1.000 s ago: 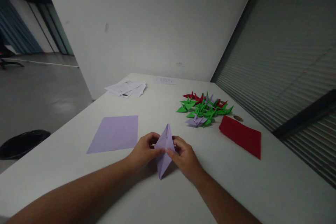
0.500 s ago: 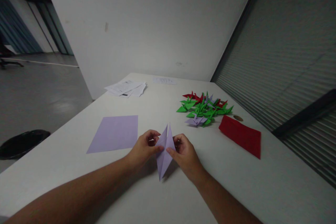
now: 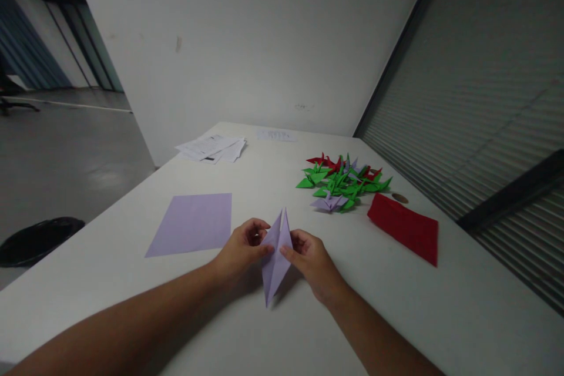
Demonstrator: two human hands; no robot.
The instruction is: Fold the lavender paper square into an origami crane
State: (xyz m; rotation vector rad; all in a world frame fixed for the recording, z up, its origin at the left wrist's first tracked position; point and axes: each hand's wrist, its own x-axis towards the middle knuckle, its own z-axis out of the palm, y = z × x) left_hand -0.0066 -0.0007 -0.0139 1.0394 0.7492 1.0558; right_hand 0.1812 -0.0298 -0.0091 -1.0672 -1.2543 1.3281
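Between my two hands is a folded piece of purple origami paper [image 3: 276,258], a long diamond with two narrow points at its far end and one point towards me. My left hand [image 3: 247,242] pinches its left side, thumb on top and fingers behind. On the opposite edge my right hand [image 3: 311,255] grips it the same way, with the thumb near the middle crease. The fingertips behind the paper are partly hidden. A flat purple paper sheet [image 3: 194,223] lies on the table left of my left hand.
Several folded paper cranes [image 3: 339,182], green, red and purple, are heaped right of centre on the white table [image 3: 282,170]. Beside them are a red paper stack [image 3: 405,228] and a small round object [image 3: 399,198]. Printed sheets [image 3: 211,147] lie far left; a black-lined bin [image 3: 39,239] stands below.
The purple folded paper has tilted slightly, its near point shifting a little left and towards me. My right hand has dropped slightly; both hands keep their hold.
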